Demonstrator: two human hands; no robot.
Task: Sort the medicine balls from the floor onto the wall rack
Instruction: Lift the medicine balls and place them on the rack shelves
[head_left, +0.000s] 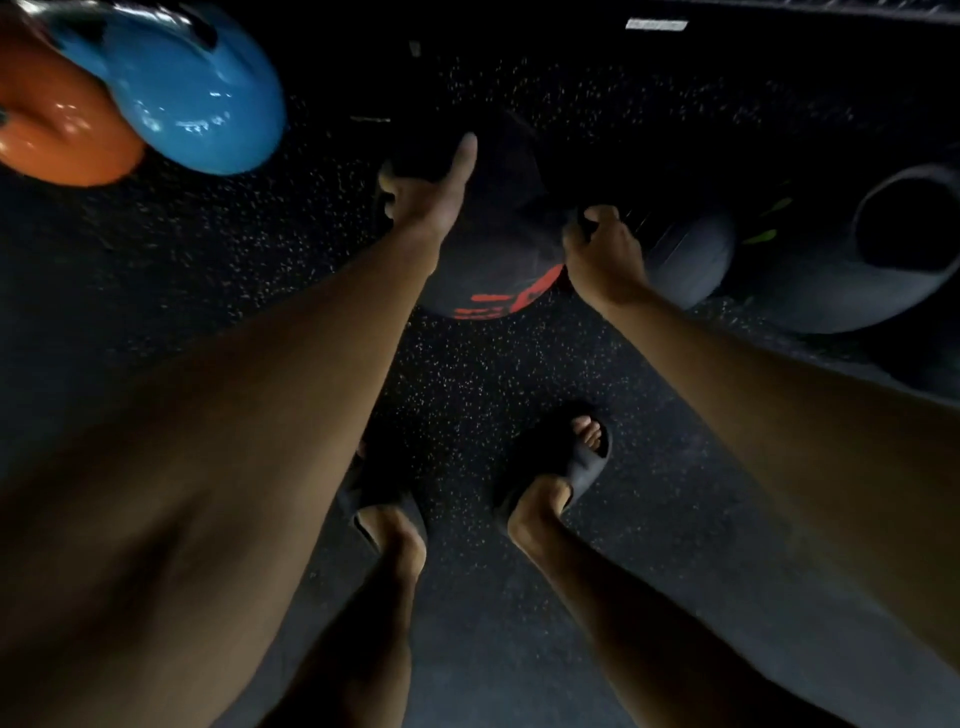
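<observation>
Spreading under everything is a black rubber floor flecked with pale specks (467, 395), with a large dark grey rounded object (831, 296) at the right and a glossy blue kettlebell (197, 104) beside a glossy orange kettlebell (57, 130) at the upper left. The round black medicine ball with red lettering (498, 249) sits low ahead of the feet (540, 499), just beside a smaller dark grey ball (691, 260). The left hand (421, 200) grips its left side, fingers curled over and thumb stretched along it; the right hand (605, 249) clasps its right side with curled fingers.
</observation>
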